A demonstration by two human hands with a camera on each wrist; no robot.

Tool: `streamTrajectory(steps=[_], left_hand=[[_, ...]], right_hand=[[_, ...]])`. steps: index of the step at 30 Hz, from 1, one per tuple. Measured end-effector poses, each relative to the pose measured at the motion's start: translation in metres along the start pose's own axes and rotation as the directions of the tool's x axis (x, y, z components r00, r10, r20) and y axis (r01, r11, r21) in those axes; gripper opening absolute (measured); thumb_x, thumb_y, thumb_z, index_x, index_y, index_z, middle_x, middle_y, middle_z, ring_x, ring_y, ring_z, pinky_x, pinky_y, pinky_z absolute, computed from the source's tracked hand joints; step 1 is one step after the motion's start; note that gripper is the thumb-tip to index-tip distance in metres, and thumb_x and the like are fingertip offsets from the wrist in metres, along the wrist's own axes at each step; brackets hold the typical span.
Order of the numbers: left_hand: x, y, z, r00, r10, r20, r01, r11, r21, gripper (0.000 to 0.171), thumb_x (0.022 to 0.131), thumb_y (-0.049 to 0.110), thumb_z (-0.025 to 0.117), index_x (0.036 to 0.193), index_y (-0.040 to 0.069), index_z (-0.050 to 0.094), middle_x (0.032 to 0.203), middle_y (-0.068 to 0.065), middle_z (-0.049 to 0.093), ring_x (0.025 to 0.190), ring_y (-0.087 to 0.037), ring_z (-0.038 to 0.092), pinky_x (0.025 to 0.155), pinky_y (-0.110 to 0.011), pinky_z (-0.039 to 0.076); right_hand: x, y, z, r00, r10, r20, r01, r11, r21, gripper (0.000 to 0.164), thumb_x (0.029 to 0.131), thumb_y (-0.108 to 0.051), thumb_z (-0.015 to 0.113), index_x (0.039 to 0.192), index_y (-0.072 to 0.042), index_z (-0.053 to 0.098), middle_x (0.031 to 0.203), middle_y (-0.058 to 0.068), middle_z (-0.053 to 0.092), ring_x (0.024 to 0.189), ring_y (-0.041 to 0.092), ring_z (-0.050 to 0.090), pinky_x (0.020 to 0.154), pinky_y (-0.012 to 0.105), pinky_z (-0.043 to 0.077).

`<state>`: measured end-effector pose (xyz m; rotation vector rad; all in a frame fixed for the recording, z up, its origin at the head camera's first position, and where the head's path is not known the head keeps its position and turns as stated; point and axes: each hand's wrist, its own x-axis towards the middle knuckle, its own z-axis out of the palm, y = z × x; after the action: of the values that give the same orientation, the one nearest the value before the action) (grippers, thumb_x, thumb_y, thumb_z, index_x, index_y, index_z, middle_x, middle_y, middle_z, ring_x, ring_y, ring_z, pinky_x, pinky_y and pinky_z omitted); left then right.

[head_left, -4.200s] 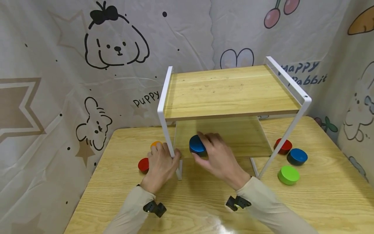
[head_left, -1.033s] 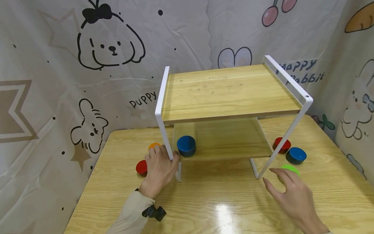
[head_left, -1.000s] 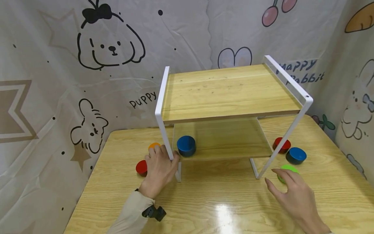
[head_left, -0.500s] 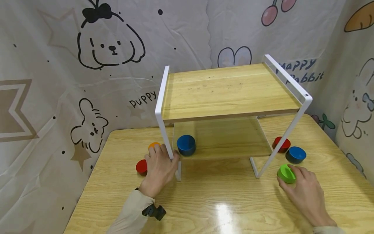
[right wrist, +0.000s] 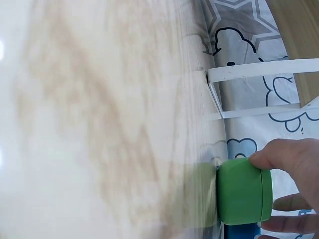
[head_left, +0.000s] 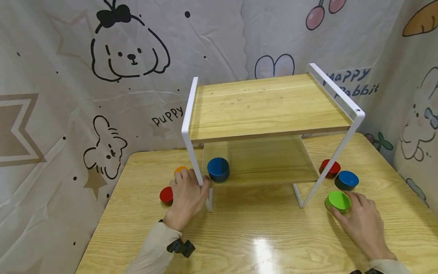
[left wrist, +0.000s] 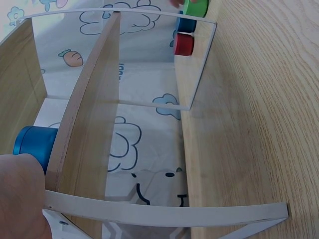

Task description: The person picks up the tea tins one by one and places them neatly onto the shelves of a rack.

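At the right of the table, my right hand (head_left: 363, 220) holds a short green round container (head_left: 338, 201) between thumb and fingers. In the right wrist view the thumb lies near a seam round the green container (right wrist: 241, 191), whose base is right at the table. My left hand (head_left: 189, 196) grips the white metal frame (head_left: 194, 160) of a two-tier wooden shelf rack at its left front leg. A blue round container (head_left: 218, 169) stands at the left end of the lower shelf (head_left: 267, 160), close to my left thumb.
Behind the green container, a blue container (head_left: 347, 180) and a red container (head_left: 330, 169) stand by the rack's right leg. On the left, a red container (head_left: 166, 195) and an orange container (head_left: 180, 170) are partly hidden by my left hand. A printed curtain (head_left: 154, 95) backs the table.
My right hand has let go of the blue container at the lower shelf's left end, moved right and taken hold of the green container. My left hand has stayed on the frame.
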<state>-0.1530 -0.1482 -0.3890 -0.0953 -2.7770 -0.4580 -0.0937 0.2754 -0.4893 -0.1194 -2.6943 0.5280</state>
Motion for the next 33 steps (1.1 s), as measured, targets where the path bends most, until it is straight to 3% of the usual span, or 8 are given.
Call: streamTrajectory(steps=[12, 33], left_hand=[[0.0001, -0.0014, 0.0015, 1.0, -0.004, -0.004, 0.004, 1.0, -0.009, 0.036, 0.091, 0.031, 0.044, 0.073, 0.001, 0.049, 0.072, -0.013, 0.041, 0.07, -0.031, 0.04, 0.06, -0.037, 0.029], [0.0005, -0.0009, 0.0028, 1.0, 0.011, -0.02, -0.011, 1.0, 0.001, 0.036, 0.092, 0.031, 0.044, 0.074, 0.0, 0.049, 0.071, -0.013, 0.041, 0.068, -0.031, 0.039, 0.058, -0.037, 0.029]], right_hand=[[0.0017, 0.0053, 0.0024, 0.998, 0.022, 0.059, -0.022, 1.0, 0.0, 0.066, 0.075, -0.027, 0.079, 0.12, 0.014, 0.051, 0.112, 0.039, 0.051, 0.096, 0.053, 0.049, 0.071, 0.063, 0.042], [0.0036, 0.0061, 0.0064, 0.995, 0.043, 0.089, -0.047, 0.998, 0.037, 0.067, 0.078, -0.025, 0.077, 0.122, 0.016, 0.049, 0.113, 0.04, 0.053, 0.097, 0.053, 0.049, 0.075, 0.062, 0.041]])
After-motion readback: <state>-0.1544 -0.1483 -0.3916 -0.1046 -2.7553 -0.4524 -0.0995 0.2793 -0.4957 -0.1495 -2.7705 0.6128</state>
